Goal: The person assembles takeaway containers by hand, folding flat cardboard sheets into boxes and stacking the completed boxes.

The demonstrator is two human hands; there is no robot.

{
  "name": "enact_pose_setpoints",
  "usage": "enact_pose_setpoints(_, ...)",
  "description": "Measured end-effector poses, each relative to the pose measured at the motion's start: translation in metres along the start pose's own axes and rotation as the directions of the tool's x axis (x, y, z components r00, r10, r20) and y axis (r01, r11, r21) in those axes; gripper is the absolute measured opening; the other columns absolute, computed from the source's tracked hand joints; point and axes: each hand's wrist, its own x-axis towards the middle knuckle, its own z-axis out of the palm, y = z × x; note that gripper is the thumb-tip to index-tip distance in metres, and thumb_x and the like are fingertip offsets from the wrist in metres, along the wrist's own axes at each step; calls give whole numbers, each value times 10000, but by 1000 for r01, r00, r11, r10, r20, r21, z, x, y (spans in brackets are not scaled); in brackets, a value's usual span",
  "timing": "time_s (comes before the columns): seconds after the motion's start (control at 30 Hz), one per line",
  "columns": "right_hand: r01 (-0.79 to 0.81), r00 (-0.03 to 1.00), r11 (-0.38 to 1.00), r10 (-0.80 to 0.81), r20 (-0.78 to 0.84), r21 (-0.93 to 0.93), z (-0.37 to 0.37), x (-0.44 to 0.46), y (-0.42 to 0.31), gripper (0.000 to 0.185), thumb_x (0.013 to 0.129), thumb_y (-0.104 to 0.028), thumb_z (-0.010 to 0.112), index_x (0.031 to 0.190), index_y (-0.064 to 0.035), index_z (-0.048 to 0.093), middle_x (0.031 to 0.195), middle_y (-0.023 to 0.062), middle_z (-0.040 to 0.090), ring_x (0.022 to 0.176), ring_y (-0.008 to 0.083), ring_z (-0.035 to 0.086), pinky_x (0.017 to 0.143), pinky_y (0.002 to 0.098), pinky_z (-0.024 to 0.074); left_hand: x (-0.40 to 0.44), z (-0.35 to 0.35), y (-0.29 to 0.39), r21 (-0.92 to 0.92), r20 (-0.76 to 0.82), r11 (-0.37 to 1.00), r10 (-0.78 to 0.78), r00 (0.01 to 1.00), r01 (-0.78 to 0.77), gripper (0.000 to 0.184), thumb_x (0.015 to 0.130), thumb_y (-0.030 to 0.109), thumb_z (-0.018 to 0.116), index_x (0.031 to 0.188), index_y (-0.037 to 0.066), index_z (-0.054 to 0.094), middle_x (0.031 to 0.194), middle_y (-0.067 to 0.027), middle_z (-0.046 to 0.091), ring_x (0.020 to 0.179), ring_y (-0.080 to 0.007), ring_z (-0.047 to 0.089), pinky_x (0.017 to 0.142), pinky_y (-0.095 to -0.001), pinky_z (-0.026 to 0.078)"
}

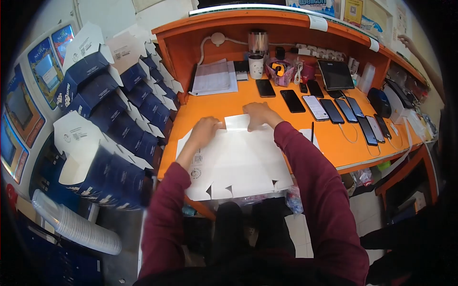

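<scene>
A flat, unfolded white box blank [234,162] lies on the orange counter, printed at its left side and with cut notches along the near edge. The near edge overhangs the counter. At the far end, a small flap [236,122] stands partly raised between my hands. My left hand [206,132] pinches the blank's far left corner beside this flap, fingers curled. On the other side, my right hand [261,115] grips the far right corner, thumb on the inner face and fingers over the edge, partly hidden.
Stacks of folded dark-blue and white boxes [102,114] stand on the left, with nested plastic cups [76,224] below. Several phones [317,107] lie on the counter [257,97] at right, some with cables. Papers [214,76], a white cup [256,66] and a tablet [336,75] sit at the back.
</scene>
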Motion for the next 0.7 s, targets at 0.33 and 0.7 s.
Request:
enact_pose_setpoints(0.33, -4, 936, 975, -76, -345, -223, 35, -27, -19, 271, 791, -88, 734, 1057, -121, 695, 890, 66, 732, 917, 267, 719, 1028, 563, 308, 19, 33, 49, 285, 16, 937, 206, 978, -202, 446, 809, 264, 769, 1123, -24, 638, 1007, -172, 709, 1007, -310, 660, 991, -463, 387)
enact_pose_setpoints(0.7, 220, 866, 965, -259, -428, -140, 61, -93, -29, 360, 843, -147, 705, 1185, -102, 601, 832, 97, 690, 846, 277, 696, 1217, 562, 249, -24, 86, 63, 502, -235, 801, 490, 839, -327, 354, 842, 237, 625, 990, -84, 647, 897, -182, 694, 887, -339, 677, 869, -437, 504)
